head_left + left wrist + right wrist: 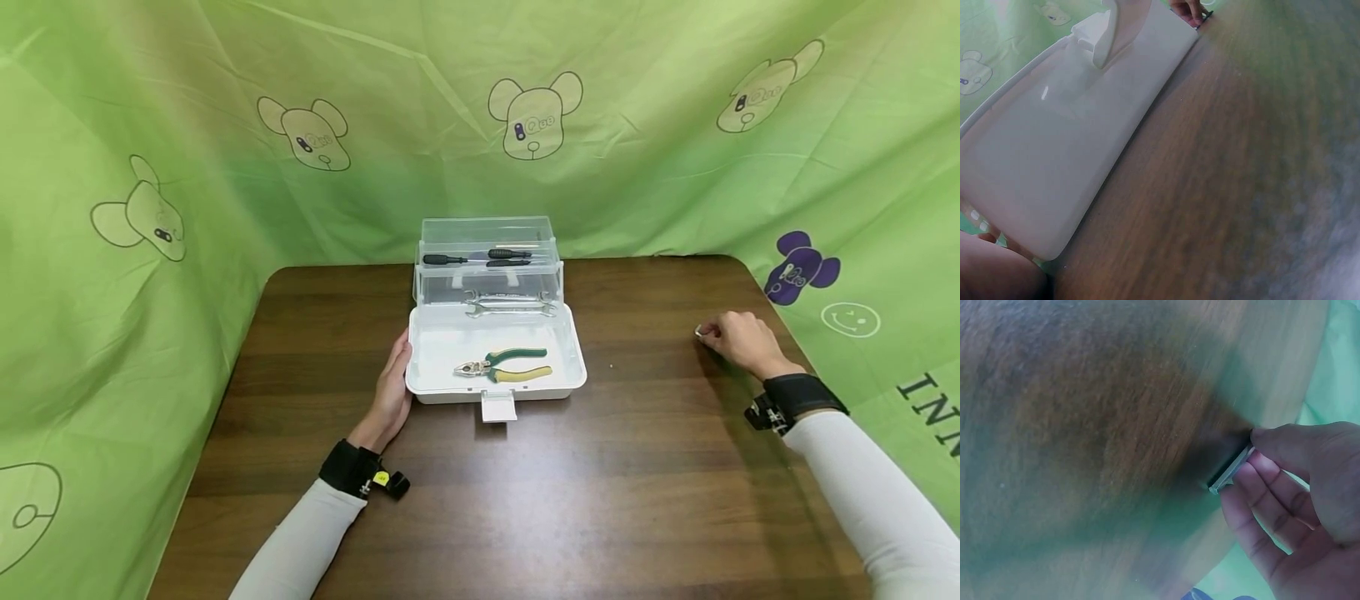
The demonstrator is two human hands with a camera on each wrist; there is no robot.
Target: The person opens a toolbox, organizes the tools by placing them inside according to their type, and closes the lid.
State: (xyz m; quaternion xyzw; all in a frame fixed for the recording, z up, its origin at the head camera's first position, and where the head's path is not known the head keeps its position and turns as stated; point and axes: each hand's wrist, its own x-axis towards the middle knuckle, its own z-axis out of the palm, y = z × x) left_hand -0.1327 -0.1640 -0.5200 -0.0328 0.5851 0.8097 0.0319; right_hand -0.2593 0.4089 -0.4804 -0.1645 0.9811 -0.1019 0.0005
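Observation:
A white toolbox [495, 396] stands on the table with its clear lid raised. My left hand [391, 393] rests along the box's left side, fingers stretched against the wall; in the left wrist view part of that hand [994, 265] shows beside the box's corner. Far to the right, my right hand [745, 340] pinches a small flat silver metal piece [1230, 472] between thumb and fingers, close over the tabletop. The fingers partly hide this piece, and I cannot tell its kind. Pliers [517, 376] with green and yellow handles lie in the box's white bottom.
Two open-ended wrenches [512, 310] lie behind the pliers in the toolbox. Black-handled screwdrivers [444, 259] are in the clear upper tray. The latch [498, 407] hangs out at the front. Green printed cloth [420, 183] surrounds the brown wooden table [645, 500].

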